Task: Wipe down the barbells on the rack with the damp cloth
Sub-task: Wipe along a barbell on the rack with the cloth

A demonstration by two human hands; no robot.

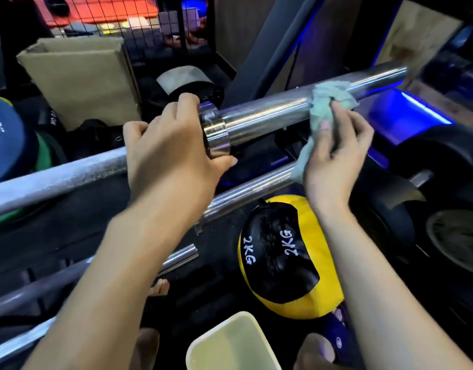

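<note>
Head: crumpled cloth (330,102) on smooth chrome barbell (267,113)

A single head-worn wide-angle view is provided. The scene is looked at forward and steeply downward, from close above the rack, with both forearms seen entering from the lower edge. The chrome steel barbell sleeve (270,113) is framed near the centre at arm's reach. The yellow-and-black round weighted ball (283,257) is seen almost directly below. Straight lines are bent toward the edges by the lens. No second view is supplied.
</note>
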